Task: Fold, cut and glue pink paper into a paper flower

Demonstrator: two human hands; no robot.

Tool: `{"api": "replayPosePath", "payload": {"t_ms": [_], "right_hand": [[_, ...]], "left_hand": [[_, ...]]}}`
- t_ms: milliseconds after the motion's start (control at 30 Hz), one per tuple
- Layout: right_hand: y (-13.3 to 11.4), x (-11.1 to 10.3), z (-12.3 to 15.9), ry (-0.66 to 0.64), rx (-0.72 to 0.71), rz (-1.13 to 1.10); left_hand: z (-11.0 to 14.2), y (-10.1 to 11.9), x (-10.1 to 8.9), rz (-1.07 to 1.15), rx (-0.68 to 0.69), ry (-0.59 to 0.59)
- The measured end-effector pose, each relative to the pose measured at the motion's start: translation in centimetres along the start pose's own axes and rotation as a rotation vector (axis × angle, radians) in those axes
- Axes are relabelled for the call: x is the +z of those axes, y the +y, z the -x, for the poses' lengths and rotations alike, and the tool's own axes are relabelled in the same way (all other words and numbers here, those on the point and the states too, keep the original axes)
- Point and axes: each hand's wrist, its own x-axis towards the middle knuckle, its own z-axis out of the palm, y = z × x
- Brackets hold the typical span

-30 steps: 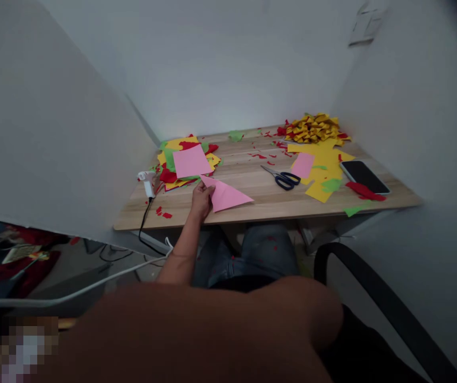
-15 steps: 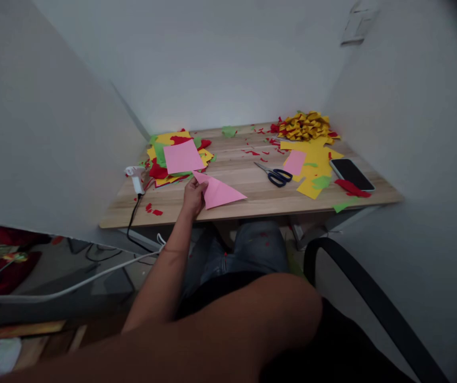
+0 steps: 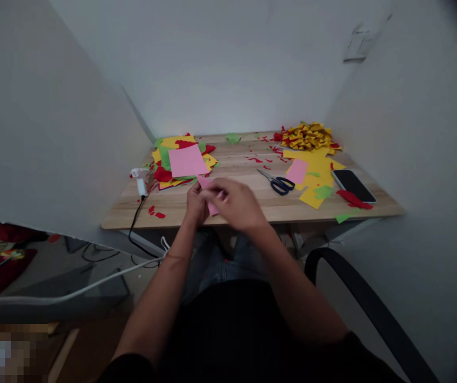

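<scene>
Over the front of the table, my left hand (image 3: pixel 197 205) pinches a folded piece of pink paper (image 3: pixel 203 182). My right hand (image 3: pixel 236 203) lies across the same paper from the right, its fingers bent and closed on it close to my left fingertips. Most of the paper is hidden behind the right hand; a corner shows above and a bit below. Just behind the hands, a flat pink paper square (image 3: pixel 188 160) rests on a heap of yellow, red and green scraps (image 3: pixel 164 174). To the right lie dark-handled scissors (image 3: pixel 281 184), shut blades pointing back left.
A white glue gun (image 3: pixel 141 184) with a black cord stands at the table's left. Yellow paper (image 3: pixel 316 165) with a smaller pink piece (image 3: pixel 298 171) lies right, beside a phone (image 3: pixel 354 186). Behind is a pile of folded yellow pieces (image 3: pixel 307 136). A chair armrest (image 3: pixel 356 282) curves at right.
My right hand has come in from out of view and closed over the pink paper. The paper's triangular point, which stuck out to the right, is now covered. My left hand keeps its hold.
</scene>
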Motion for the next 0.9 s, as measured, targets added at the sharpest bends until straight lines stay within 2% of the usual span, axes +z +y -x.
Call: {"api": "replayPosePath", "payload": {"t_ms": [67, 167, 333, 533, 700, 800, 900], "right_hand": [[2.1, -1.1, -0.7, 0.099, 0.104, 0.107], [4.7, -1.9, -0.5, 0.138, 0.154, 0.117], [5.7, -1.6, 0.8, 0.144, 0.111, 0.044], [5.3, -2.4, 1.1, 0.081, 0.094, -0.026], [6.5, -3.3, 1.7, 0.018, 0.151, -0.044], [7.8, -3.6, 2.1, -0.013, 0.215, -0.06], [9.2, -3.8, 2.5, -0.032, 0.281, -0.046]], "left_hand": [[1.3, 1.3, 1.1, -0.015, 0.019, -0.006], [3.3, 3.4, 3.1, -0.074, 0.035, -0.044], [4.7, 6.1, 4.9, -0.176, 0.073, -0.039], [4.2, 7.6, 4.7, -0.194, 0.076, -0.021], [3.5, 7.8, 4.3, -0.137, 0.073, 0.09], [2.6, 7.4, 3.8, -0.086, 0.02, 0.132], [1.4, 6.0, 2.8, -0.103, -0.035, 0.173]]}}
